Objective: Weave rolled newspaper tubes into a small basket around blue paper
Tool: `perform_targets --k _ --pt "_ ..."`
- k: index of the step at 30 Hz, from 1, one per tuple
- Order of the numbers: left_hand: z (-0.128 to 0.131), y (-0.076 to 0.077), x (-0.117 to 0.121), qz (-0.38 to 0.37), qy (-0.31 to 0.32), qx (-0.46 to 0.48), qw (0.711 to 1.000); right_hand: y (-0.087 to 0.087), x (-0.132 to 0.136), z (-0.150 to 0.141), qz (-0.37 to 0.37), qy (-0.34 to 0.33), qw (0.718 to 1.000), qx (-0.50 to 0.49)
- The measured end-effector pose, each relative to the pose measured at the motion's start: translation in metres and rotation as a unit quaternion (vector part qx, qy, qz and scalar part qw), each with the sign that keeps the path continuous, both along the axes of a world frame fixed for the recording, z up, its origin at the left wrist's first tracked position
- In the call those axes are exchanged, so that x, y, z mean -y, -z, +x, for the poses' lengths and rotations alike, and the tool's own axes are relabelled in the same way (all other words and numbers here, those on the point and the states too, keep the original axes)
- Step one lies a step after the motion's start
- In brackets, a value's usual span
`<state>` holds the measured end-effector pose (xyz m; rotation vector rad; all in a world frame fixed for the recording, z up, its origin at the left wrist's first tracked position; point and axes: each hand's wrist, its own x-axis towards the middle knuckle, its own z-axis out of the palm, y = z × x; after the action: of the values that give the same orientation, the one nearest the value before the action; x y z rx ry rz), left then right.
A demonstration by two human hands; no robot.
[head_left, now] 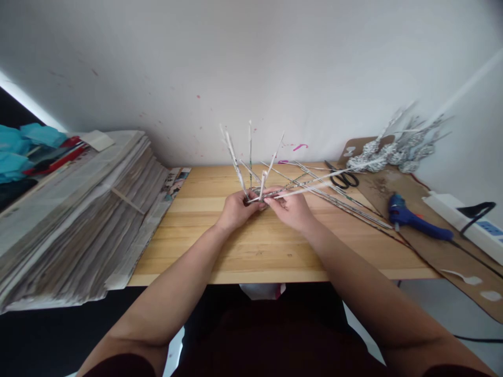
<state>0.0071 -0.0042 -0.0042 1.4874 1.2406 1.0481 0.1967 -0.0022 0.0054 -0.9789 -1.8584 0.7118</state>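
Observation:
Between my hands, low over the wooden table, is a small woven base of rolled newspaper sticks, with several sticks standing up from it. My left hand is closed on its left side, fingertips at the rim. On the right side, my right hand pinches a long paper stick that runs from the base out to the upper right. Most of the woven base is hidden behind my fingers. More loose paper sticks lie on the table just right of my right hand.
A tall newspaper stack fills the left side. Black scissors lie at the back right. A blue glue gun rests on brown cardboard near a white power strip. Silvery woven pieces stand by the wall.

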Motion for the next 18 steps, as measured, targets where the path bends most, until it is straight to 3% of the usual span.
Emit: perform_targets --k 4,9,14,18 --pt "-0.0006 -0.0003 0.0005 0.039 0.009 -0.011 0.999 -0.0039 0.002 -0.0027 0.0 -0.019 0.999 -0.039" --pt "-0.0001 0.0003 0.0004 0.048 0.019 -0.009 0.999 -0.0095 0.0045 -0.0057 -0.082 -0.04 0.992 -0.089" --pt "0.0 -0.0005 0.0004 0.051 0.03 -0.016 0.998 -0.0079 0.0007 -0.0079 -0.105 0.011 0.991 -0.08" --pt "0.0003 -0.0061 0.0037 0.062 0.038 -0.022 0.997 -0.0084 -0.0015 -0.0065 -0.104 0.05 0.993 -0.013"
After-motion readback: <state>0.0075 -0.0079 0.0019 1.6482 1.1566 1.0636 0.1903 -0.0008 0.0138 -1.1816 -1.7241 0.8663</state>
